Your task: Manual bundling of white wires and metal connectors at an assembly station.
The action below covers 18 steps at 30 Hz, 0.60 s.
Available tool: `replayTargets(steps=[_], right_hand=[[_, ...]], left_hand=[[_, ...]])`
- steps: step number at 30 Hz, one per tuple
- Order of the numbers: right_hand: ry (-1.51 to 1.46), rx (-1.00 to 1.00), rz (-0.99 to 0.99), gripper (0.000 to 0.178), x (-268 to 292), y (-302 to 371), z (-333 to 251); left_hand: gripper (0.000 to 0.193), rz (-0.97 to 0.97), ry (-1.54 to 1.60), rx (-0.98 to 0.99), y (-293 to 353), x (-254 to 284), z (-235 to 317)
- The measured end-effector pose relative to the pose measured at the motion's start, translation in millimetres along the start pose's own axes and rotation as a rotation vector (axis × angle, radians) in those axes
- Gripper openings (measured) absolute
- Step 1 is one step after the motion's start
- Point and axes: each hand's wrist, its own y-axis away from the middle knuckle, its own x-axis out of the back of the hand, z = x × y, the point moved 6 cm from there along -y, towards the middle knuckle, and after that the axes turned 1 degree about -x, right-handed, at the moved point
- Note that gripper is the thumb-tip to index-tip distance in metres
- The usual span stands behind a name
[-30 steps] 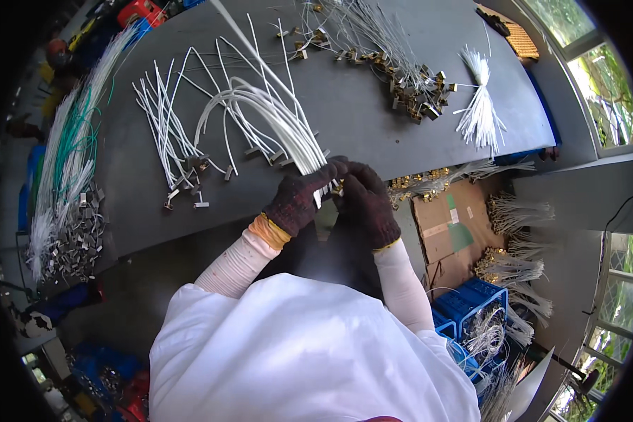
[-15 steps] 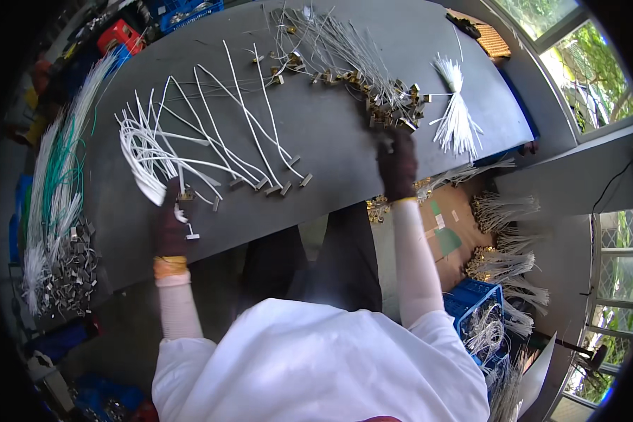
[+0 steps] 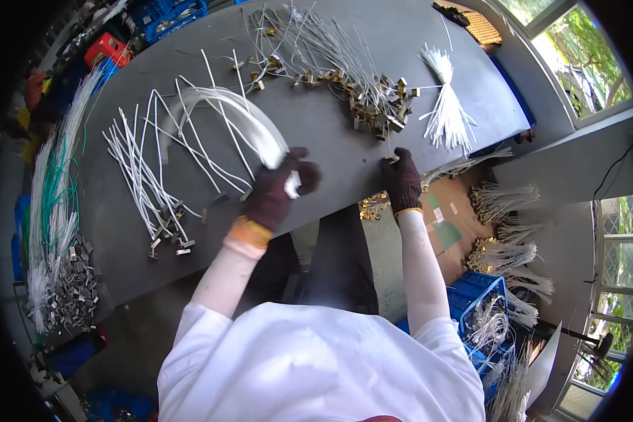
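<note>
Since half a second ago, the left hand has swung in from the laid-out wires and now clenches the ends of a bundle of thin white plastic-coated wires arching over the grey tabletop. The right hand pinches a small brass clip beside the brass clip pile. Light and springy, the bundle is probably best gripped near its gathered ends, so strands cannot fan out.

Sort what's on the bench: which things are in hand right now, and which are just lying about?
In hand:
- left hand grips the white cable bundle
- right hand at the brass-clip pile

Lying about:
- white tie bundle
- green and white wires
- red box
</note>
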Motion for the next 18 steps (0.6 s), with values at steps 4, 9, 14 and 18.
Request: replayTargets(steps=[4, 9, 14, 18], right_hand=[[0.074, -0.006, 0.006, 0.058, 2.5, 2.2, -17.1], [0.015, -0.182, -0.067, 0.044, 0.9, -25.6, 2.6], [-0.261, -0.127, -0.112, 0.049, -2.1, -15.7, 16.1], [-0.392, -0.142, -0.288, 0.043, -4.0, 41.8, 53.7]], left_hand=[[0.037, -0.249, -0.198, -0.172, -21.7, -40.4, -100.0], [0.037, -0.044, 0.48, 0.564, -21.5, -81.6, -140.7], [0.031, -0.238, -0.017, 0.324, -39.2, -65.3, -151.1], [0.035, 0.044, 0.459, 0.638, -49.2, -98.0, -151.7]])
